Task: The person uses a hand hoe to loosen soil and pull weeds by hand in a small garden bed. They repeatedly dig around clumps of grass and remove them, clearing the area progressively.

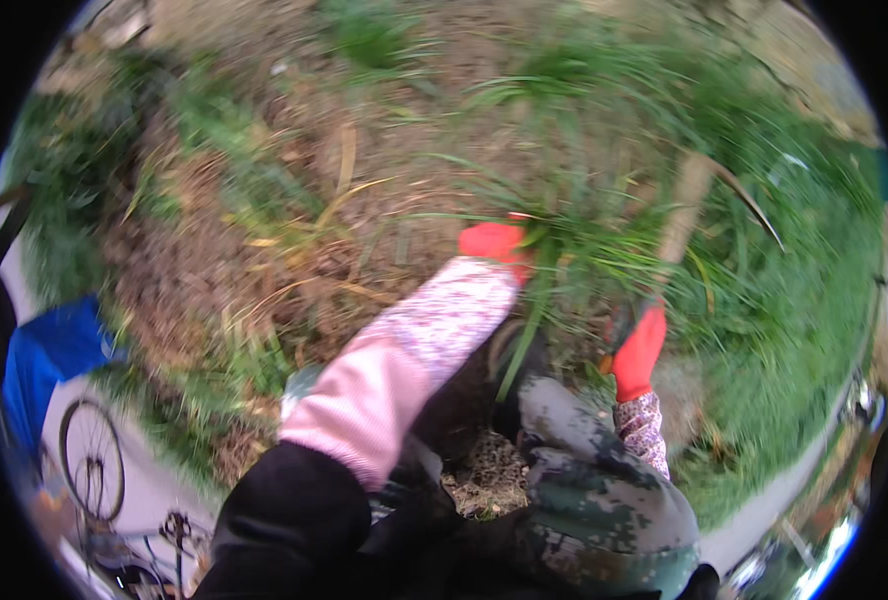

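My left hand point(495, 244), in a red glove, is closed around the near side of a clump of long grass point(564, 247), and blades spread out from it to the right. Motion blur hides the fingers. Lower right, my right hand point(641, 346), in a red glove with a dark palm, grips the handle of a sickle point(685, 206). Its wooden handle points up and away from me. The thin curved blade extends to the right over the grass, apart from the clump at my left hand.
Bare brown soil with dry stalks point(188, 277) lies to the left. More green grass point(796, 315) grows on the right. My camouflage-clad knee point(601, 480) is close below the hands. A bicycle wheel point(92, 459) and a blue sheet point(57, 345) are at the lower left, beside pavement.
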The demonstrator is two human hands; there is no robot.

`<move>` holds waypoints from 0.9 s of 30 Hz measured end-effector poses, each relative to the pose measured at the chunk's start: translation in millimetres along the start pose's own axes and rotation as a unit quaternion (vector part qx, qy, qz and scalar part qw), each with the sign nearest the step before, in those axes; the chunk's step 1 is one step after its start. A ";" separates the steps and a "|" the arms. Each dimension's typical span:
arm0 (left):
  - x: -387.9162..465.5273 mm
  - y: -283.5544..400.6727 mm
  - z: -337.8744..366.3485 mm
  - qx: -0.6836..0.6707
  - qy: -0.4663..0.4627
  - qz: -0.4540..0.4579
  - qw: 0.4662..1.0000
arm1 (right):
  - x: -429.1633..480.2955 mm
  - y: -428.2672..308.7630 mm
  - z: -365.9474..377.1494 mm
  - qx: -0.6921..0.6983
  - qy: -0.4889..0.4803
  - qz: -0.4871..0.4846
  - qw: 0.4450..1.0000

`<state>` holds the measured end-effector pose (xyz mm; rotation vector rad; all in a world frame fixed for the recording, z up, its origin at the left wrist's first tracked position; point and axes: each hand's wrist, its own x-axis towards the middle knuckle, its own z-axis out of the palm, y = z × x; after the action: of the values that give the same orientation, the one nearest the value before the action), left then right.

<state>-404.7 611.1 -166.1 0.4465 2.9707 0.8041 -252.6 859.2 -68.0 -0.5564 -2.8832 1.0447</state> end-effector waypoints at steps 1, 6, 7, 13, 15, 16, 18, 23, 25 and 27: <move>1.1 6.7 -7.1 0.028 -0.015 -0.020 0.999 | -1.6 -2.1 12.7 0.074 -0.026 0.044 0.996; 13.0 14.5 -35.9 -0.037 -0.103 0.028 0.994 | -13.2 -19.8 34.5 0.031 -0.197 0.113 0.973; 11.0 6.4 -49.9 -0.054 -0.110 0.102 0.987 | -14.0 -25.3 25.6 0.117 -0.184 0.141 0.966; -46.4 -44.6 -234.9 -0.062 -0.221 -0.068 0.971 | 12.0 -109.5 -39.3 0.491 -0.034 0.084 0.867; -72.5 -82.1 -303.8 -0.002 -0.232 -0.284 0.930 | 12.0 -155.3 -38.7 0.529 -0.118 -0.013 0.840; -86.9 -101.4 -331.2 0.016 -0.191 -0.343 0.919 | 8.3 -177.7 -37.9 0.558 -0.145 -0.043 0.816; -94.6 -120.7 -341.7 0.012 -0.123 -0.412 0.903 | -3.1 -216.7 -23.0 0.495 -0.308 -0.009 0.812; -97.2 -131.3 -276.6 0.037 0.020 -0.430 0.902 | -22.3 -253.3 41.5 0.317 -0.443 0.098 0.833; -115.7 -140.5 -261.4 -0.130 0.060 -0.424 0.894 | -30.3 -244.5 57.9 0.277 -0.434 0.104 0.851; -144.2 -154.6 -260.7 -0.398 0.088 -0.428 0.807 | -37.2 -228.6 66.5 0.268 -0.430 0.138 0.851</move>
<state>-334.9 315.2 -23.7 -0.9544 2.1643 1.7611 -300.9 643.0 26.8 -0.5615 -2.8910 2.6079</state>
